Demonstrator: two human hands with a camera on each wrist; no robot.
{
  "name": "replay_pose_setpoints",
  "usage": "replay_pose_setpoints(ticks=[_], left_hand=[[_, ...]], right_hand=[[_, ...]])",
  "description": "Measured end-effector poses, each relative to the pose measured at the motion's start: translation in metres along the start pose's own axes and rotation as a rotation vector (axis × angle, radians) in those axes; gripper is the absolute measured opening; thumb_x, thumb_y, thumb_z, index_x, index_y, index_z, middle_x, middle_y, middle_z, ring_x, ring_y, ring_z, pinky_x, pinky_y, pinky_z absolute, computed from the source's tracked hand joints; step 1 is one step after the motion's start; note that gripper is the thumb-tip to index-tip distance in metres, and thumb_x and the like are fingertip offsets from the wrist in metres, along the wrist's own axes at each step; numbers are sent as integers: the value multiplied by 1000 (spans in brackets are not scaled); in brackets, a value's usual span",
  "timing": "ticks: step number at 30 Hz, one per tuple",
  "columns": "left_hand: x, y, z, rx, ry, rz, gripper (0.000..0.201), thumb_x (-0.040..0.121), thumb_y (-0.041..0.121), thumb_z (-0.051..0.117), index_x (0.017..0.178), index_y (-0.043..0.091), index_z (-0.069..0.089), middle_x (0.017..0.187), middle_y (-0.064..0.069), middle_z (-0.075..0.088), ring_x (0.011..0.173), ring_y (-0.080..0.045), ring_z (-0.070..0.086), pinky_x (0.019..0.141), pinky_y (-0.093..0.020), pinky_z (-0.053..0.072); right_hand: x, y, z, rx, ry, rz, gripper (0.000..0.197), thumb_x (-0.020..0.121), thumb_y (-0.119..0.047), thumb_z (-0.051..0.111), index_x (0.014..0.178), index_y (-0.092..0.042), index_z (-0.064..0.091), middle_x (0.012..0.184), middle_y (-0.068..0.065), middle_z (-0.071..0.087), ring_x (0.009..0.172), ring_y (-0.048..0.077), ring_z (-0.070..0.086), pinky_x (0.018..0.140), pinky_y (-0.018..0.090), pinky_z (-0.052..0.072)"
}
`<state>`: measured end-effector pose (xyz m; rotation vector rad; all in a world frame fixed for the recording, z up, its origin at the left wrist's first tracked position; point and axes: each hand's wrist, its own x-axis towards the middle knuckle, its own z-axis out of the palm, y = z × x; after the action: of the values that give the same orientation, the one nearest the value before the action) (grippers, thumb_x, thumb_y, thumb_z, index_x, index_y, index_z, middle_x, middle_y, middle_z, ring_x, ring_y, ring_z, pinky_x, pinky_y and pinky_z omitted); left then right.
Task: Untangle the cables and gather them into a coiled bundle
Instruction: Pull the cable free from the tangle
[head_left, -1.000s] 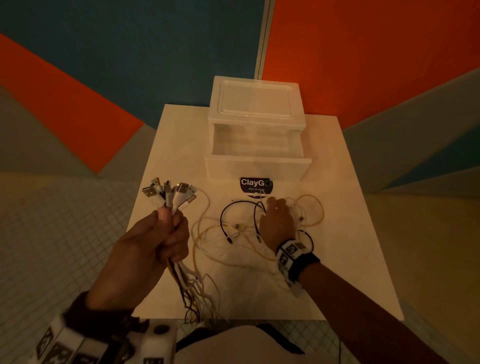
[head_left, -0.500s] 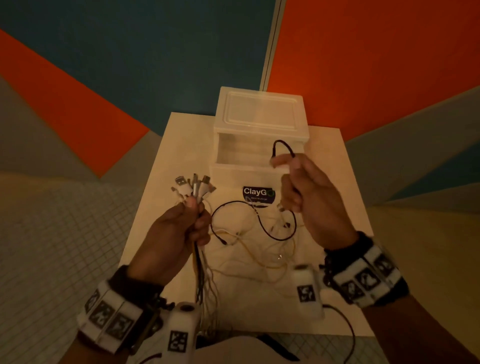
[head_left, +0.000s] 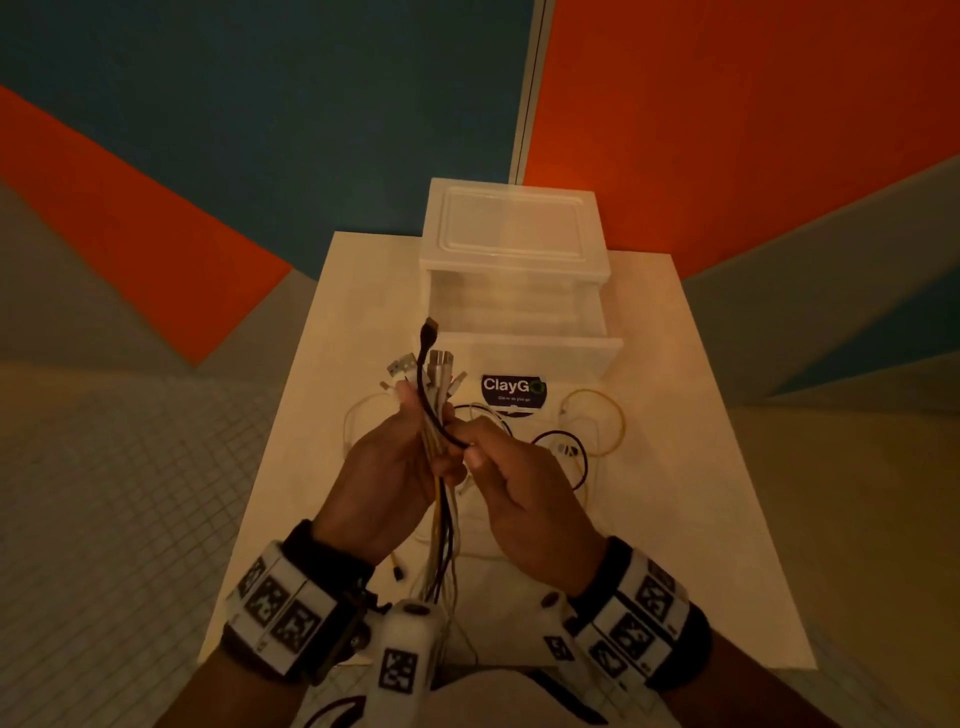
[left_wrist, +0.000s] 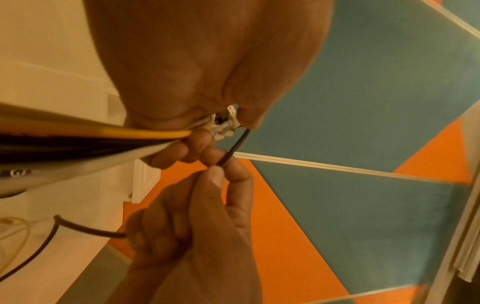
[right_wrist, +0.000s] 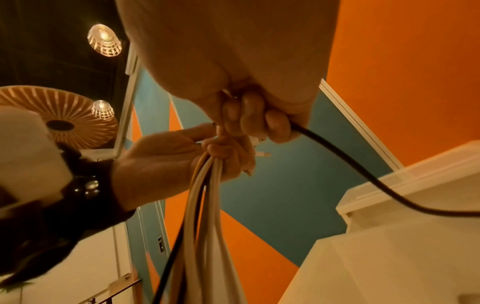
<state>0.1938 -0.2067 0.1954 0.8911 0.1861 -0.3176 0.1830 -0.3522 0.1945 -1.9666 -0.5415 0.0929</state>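
My left hand (head_left: 387, 478) grips a bundle of cables (head_left: 441, 514) upright above the table, plug ends (head_left: 434, 366) sticking up past the fingers and the tails hanging down. The bundle (right_wrist: 205, 205) holds white, yellow and black cords. My right hand (head_left: 511, 483) pinches a black cable (head_left: 431, 410) between thumb and forefinger, right against the bundle. Its plug (head_left: 430, 328) stands above the other plugs. The black cable (right_wrist: 363, 170) trails back to the table. Loose yellow, white and black cables (head_left: 587, 434) still lie tangled on the white table (head_left: 701, 467).
A white plastic drawer box (head_left: 514, 270) stands at the table's far end, its drawer (head_left: 519, 338) pulled open. A dark ClayGo sticker (head_left: 511, 388) lies in front of it. Tiled floor surrounds the table, and blue and orange walls stand behind it.
My right hand picked a black cable off the table, lifted it, then brought it left against the bundle in my left hand. The left hand stayed raised with its bundle.
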Motion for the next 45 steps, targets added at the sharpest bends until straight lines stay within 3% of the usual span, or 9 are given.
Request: replay_pose_setpoints(ticks=[4,9,17,22,26,32,36,41,45], left_hand=[[0,-3,-10,-17,-28,10,56,85,55,58,101,2,57,70,-5,54,56,-15,45,57,-27,42],[1,0,-17,-18,-27,23,63,70,55,78,102,5,57,78,-4,50,66,-14,47,65,-29,42],[0,1,-6,111,37,49,35,91,40,55,94,5,53,73,-4,46,62,-13,42,63,-27,37],[0,-1,-6,108,109,93,37,97,40,41,91,5,52,64,-2,42,61,-15,39,67,-31,35],[-1,-2,-3,79,100,116,39,97,43,39,86,7,49,63,-3,38,64,-20,47,74,-37,44],[-13,37,-12,-114,-74,199,33,101,40,36,79,16,44,62,7,26,48,-6,29,50,-22,35],[-24,87,-33,-402,-374,203,23,103,23,35,95,3,45,71,-3,32,59,-17,34,60,-33,29],[-28,54,-18,214,22,208,12,87,11,60,87,5,50,72,-7,61,55,-13,44,55,-26,38],[-20,11,7,250,109,142,29,91,29,60,88,0,55,92,-24,68,57,-18,54,55,-31,40]], right_hand=[[-5,3,-7,-180,4,-74,25,102,-14,41,116,-20,61,83,-25,56,73,-13,53,68,6,34],[-19,17,-7,-351,-72,-60,23,100,-22,40,110,-23,60,81,-7,64,67,9,56,61,33,46],[-20,13,-10,-436,-38,-85,17,97,-19,44,102,-23,60,70,-4,60,58,14,53,54,38,43],[-20,11,-9,-353,-38,-56,18,102,-24,39,100,-22,56,61,-11,42,54,10,45,51,31,36],[-22,24,0,-140,-41,11,23,104,-30,36,96,-19,55,59,-5,48,51,11,44,50,30,32],[-34,117,10,-87,-125,245,28,102,-21,38,79,-32,49,70,-15,48,64,-2,46,65,17,36],[-37,185,-16,-176,57,469,28,93,-20,35,70,-29,48,75,-4,56,71,16,52,77,42,47],[11,97,-32,-6,364,218,30,101,-24,40,73,-19,49,64,-1,54,60,12,52,60,22,43],[18,19,-13,-70,160,-56,24,101,-20,43,82,-12,56,67,-2,51,59,8,45,55,19,34]])
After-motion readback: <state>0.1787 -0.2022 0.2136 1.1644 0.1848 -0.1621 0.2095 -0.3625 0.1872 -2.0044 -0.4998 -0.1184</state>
